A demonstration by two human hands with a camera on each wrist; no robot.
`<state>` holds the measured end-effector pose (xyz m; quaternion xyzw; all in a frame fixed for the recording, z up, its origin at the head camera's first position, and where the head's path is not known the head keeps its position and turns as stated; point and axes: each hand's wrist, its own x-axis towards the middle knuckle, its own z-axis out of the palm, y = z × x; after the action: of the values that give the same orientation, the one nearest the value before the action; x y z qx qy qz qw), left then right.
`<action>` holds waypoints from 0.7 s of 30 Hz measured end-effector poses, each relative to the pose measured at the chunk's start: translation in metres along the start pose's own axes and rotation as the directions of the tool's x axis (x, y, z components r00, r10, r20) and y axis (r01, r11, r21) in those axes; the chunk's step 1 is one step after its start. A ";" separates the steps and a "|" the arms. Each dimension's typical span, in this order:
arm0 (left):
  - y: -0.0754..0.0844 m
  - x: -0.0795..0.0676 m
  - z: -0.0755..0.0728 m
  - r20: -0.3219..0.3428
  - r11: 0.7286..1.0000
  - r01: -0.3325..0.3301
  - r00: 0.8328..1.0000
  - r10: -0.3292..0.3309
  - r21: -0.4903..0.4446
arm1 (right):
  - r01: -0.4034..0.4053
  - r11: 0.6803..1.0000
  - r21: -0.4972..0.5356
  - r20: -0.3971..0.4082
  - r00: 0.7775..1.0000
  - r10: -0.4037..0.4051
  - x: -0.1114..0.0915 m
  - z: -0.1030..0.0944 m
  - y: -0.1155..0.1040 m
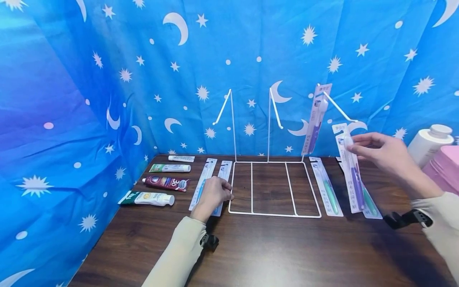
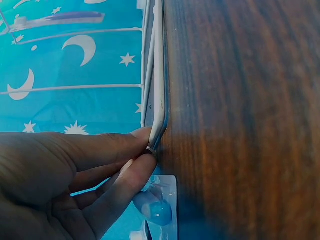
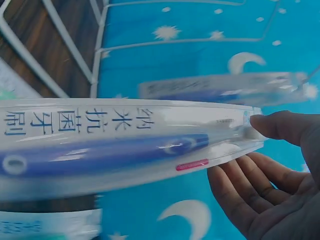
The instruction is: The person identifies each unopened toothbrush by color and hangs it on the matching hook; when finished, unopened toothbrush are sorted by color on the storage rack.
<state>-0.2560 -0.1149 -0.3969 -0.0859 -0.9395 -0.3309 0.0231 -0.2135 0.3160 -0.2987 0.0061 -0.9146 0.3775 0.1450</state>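
My right hand [image 1: 380, 153] pinches a packaged purple toothbrush [image 1: 355, 185] near its upper end, to the right of the white wire rack [image 1: 276, 215]. Its printed card and purple handle fill much of the right wrist view. Another packaged purple toothbrush [image 1: 315, 123] hangs on the rack's right hook [image 1: 340, 107]. With thumb and forefinger, my left hand [image 1: 215, 191] pinches the rack's base wire [image 2: 159, 95] at its near left corner. Under and beside that hand lie two packaged blue toothbrushes, one [image 1: 206, 181] farther left, the other [image 1: 225, 171] partly hidden.
Several toothpaste tubes [image 1: 166, 183] lie at the table's left. A packaged green toothbrush [image 1: 326, 187] lies right of the rack, another [image 1: 371, 203] partly behind the held one. Two more hooks [image 1: 276, 109] stick out from the rack. A white bottle [image 1: 430, 141] and pink object [image 1: 444, 167] stand far right.
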 end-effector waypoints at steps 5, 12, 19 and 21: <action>0.002 0.001 -0.001 -0.002 1.000 0.008 1.000 -0.008 0.005 | 0.033 0.996 0.084 -0.096 0.995 -0.025 -0.016 -0.021 -0.022; 0.002 0.000 -0.001 0.005 1.000 0.013 1.000 -0.013 0.005 | 0.111 0.977 0.182 -0.210 0.975 -0.072 -0.041 -0.038 -0.050; 0.001 0.000 0.000 0.003 1.000 0.014 1.000 -0.014 0.021 | 0.231 0.945 0.233 -0.242 0.955 -0.173 -0.058 -0.040 -0.072; 0.001 0.000 0.000 0.009 1.000 0.018 1.000 -0.019 0.019 | 0.225 0.950 0.215 -0.222 0.959 -0.177 -0.064 -0.038 -0.075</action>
<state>-0.2563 -0.1144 -0.3960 -0.0785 -0.9434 -0.3217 0.0167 -0.1335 0.2823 -0.2387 0.0790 -0.8379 0.4664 0.2723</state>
